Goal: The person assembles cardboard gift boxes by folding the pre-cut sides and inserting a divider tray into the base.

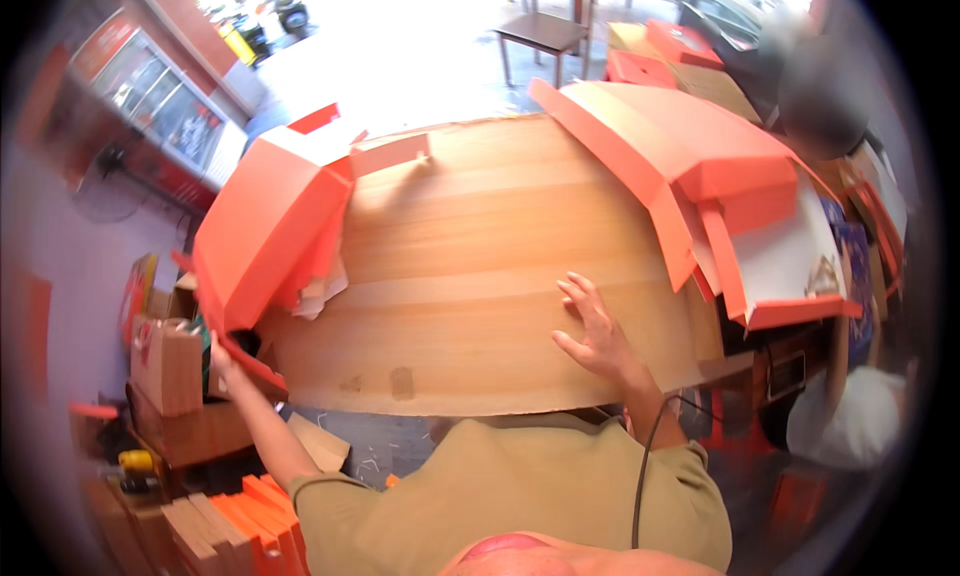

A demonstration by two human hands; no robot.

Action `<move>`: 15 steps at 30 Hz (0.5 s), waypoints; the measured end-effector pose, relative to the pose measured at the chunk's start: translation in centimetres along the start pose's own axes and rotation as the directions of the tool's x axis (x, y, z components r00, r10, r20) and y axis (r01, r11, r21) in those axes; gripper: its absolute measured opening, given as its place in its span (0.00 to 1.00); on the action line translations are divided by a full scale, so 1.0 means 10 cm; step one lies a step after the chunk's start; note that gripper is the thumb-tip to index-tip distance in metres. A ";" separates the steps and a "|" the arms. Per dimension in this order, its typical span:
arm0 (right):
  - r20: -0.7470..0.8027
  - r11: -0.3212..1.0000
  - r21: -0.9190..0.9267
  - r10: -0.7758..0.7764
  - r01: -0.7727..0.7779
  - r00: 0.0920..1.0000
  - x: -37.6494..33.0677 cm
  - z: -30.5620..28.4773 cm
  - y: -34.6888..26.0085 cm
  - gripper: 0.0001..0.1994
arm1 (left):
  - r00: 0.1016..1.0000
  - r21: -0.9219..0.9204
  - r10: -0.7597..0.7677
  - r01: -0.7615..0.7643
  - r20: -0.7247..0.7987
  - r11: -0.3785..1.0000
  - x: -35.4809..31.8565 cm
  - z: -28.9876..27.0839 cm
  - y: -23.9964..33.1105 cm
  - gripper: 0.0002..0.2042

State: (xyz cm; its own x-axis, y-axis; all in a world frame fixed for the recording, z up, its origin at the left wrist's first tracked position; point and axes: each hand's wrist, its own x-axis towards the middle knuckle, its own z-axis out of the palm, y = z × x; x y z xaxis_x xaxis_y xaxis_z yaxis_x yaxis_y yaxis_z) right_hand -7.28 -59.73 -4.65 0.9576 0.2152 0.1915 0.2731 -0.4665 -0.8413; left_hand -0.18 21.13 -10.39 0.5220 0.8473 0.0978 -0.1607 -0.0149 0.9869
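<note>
My left hand (219, 356) is at the lower edge of a pile of folded orange-red cardboard box blanks (270, 216) on the table's left side. Its fingers are small and partly hidden against the cardboard, so I cannot tell if they grip it. Over the front right part of the wooden tabletop (470, 256), my right hand (592, 334) is raised with fingers apart, holding nothing. More orange-red box blanks (690, 136), pale inside, lie across the right side of the table. A narrow flap (390, 154) juts from the left pile over the tabletop.
Brown cartons (168, 366) stand left of the table. Orange and brown folded card pieces (235, 526) are stacked low at front left. Beyond the table are a chair (545, 31) and a glass-door fridge (160, 96). A white bag (850, 416) is at the right; a dark cable (645, 466) hangs by my right arm.
</note>
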 end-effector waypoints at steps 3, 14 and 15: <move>0.037 0.998 -0.070 0.000 0.003 0.999 -0.01 -0.01 0.09 0.38 | 0.971 0.314 0.240 -0.230 0.008 0.921 -0.37 0.32 -0.01 0.22; 0.025 0.960 -0.196 -0.200 0.201 0.979 -0.16 0.11 0.09 0.36 | 0.800 0.764 0.450 -0.559 0.396 0.321 -0.72 1.21 0.38 0.26; 0.020 0.955 -0.216 -0.205 0.205 0.978 -0.18 0.12 0.09 0.35 | 0.794 0.775 0.452 -0.561 0.406 0.290 -0.72 1.23 0.45 0.27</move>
State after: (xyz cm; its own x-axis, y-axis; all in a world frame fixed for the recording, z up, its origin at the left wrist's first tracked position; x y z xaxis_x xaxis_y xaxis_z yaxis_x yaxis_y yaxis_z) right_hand -8.88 -59.53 -6.39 0.8791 0.3235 0.3501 0.4766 -0.5865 -0.6548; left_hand 5.59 8.42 -5.08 0.6818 0.4508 0.5761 0.3102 -0.8914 0.3304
